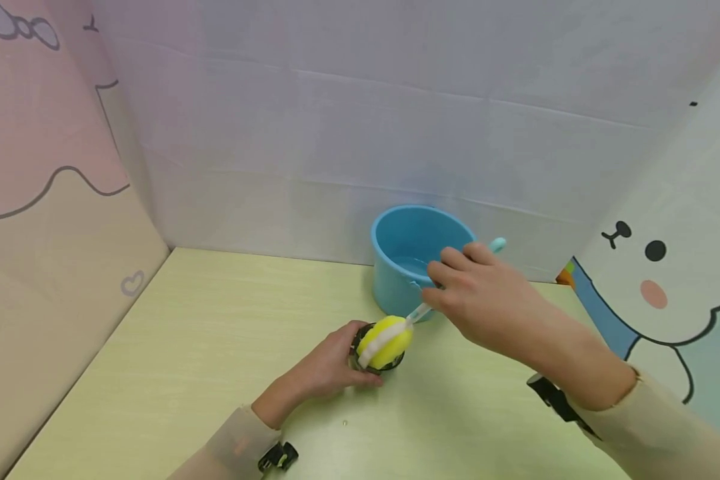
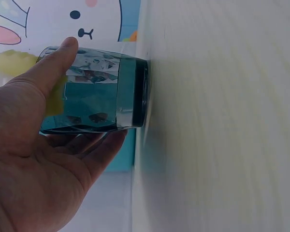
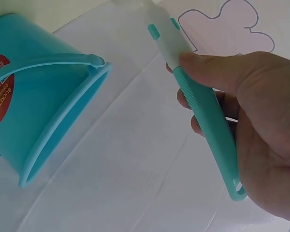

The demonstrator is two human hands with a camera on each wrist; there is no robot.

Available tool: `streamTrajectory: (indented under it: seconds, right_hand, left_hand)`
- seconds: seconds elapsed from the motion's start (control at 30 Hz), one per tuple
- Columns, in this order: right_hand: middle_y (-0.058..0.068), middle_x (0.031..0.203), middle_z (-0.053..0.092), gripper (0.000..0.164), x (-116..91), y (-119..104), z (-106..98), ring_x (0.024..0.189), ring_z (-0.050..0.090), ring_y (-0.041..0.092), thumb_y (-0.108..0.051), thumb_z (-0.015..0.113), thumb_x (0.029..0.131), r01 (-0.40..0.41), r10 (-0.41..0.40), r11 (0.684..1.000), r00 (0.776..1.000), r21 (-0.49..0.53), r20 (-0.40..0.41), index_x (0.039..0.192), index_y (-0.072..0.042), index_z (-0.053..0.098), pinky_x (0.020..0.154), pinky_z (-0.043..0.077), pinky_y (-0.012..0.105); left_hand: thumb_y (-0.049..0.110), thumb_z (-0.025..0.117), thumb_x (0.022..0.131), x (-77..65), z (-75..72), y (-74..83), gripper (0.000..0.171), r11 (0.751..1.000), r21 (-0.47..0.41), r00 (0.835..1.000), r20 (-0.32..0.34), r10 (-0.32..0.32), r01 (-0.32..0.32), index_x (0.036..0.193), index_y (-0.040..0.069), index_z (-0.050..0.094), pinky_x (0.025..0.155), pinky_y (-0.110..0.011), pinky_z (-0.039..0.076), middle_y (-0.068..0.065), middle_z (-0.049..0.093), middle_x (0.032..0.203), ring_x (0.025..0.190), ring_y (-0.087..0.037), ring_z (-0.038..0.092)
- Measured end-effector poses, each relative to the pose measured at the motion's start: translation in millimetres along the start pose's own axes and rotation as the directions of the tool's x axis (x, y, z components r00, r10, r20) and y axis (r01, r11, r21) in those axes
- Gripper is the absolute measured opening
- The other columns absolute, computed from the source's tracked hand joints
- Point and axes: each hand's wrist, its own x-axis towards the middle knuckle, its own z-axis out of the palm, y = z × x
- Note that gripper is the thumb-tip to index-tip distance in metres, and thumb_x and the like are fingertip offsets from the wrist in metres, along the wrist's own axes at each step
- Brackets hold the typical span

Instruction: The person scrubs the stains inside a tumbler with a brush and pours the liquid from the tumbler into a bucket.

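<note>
Teal and faceted, the cup (image 2: 93, 99) sits base-down at the faintly grained worktop (image 1: 246, 333), in front of the smooth, round bucket (image 1: 390, 287), its side clamped in the fingers of the left hand (image 1: 339, 360). Yellow-and-white sponge (image 1: 390, 339) bulges from its mouth; the right hand (image 1: 492, 297), front-right of the bucket, has fingers clamped on the ribbed handle (image 3: 205, 121). Left of the bucket, the worktop stretches broadly to its edge; behind, a creased sheet (image 1: 276, 167) stands close.
</note>
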Motion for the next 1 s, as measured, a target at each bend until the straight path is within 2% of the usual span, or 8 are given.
streamTrajectory:
  seconds: [0.23, 0.5, 0.83, 1.0]
  right_hand:
    - [0.003, 0.082, 0.049, 0.019, 4.4, 0.3, 6.6, 0.081, 0.039, 0.024, -0.022, 0.09, 0.088, -0.017, 0.017, 1.0, 1.0, -0.013, 0.002, 0.095, -0.016, 0.073, 0.075, 0.034, 0.038]
    - [0.003, 0.085, 0.052, 0.017, 4.0, 5.4, 16.5, 0.082, 0.041, 0.025, -0.018, 0.089, 0.088, -0.05, 0.05, 0.999, 0.999, -0.009, -0.004, 0.096, -0.017, 0.075, 0.076, 0.036, 0.039]
    - [0.003, 0.083, 0.049, 0.017, -9.4, 14.4, 23.8, 0.082, 0.04, 0.025, -0.011, 0.089, 0.087, -0.094, 0.094, 0.995, 0.996, 0.017, -0.008, 0.095, -0.015, 0.074, 0.076, 0.034, 0.04]
    - [0.003, 0.081, 0.046, 0.018, -18.4, 19.0, 24.7, 0.082, 0.041, 0.024, -0.008, 0.089, 0.087, -0.1, 0.1, 0.995, 0.995, 0.03, 0.006, 0.093, -0.015, 0.073, 0.076, 0.033, 0.041]
  left_hand:
    - [0.035, 0.097, 0.079, -0.1, -0.5, -0.6, 0.089, 1.0, -0.011, 1.0, -0.008, -0.001, 0.001, 0.149, 0.01, 0.048, 0.104, -0.041, 0.052, 0.003, 0.062, 0.129, 0.118, -0.016, 0.062]
    - [0.036, 0.098, 0.078, 0.3, 0.3, -1.2, 0.085, 1.0, -0.004, 1.0, -0.016, -0.005, 0.005, 0.142, 0.005, 0.051, 0.101, -0.043, 0.053, 0.001, 0.063, 0.12, 0.112, -0.018, 0.062]
    - [0.04, 0.097, 0.078, 1.2, 0.6, -2.8, 0.093, 1.0, 0.025, 1.0, -0.021, -0.005, 0.006, 0.149, 0.004, 0.049, 0.109, -0.048, 0.05, -0.006, 0.062, 0.137, 0.126, -0.025, 0.06]
    - [0.04, 0.098, 0.076, 1.6, 0.4, -3.9, 0.093, 1.0, 0.021, 1.0, -0.025, 0.01, -0.01, 0.149, 0.006, 0.05, 0.111, -0.047, 0.048, -0.004, 0.063, 0.138, 0.128, -0.024, 0.059]
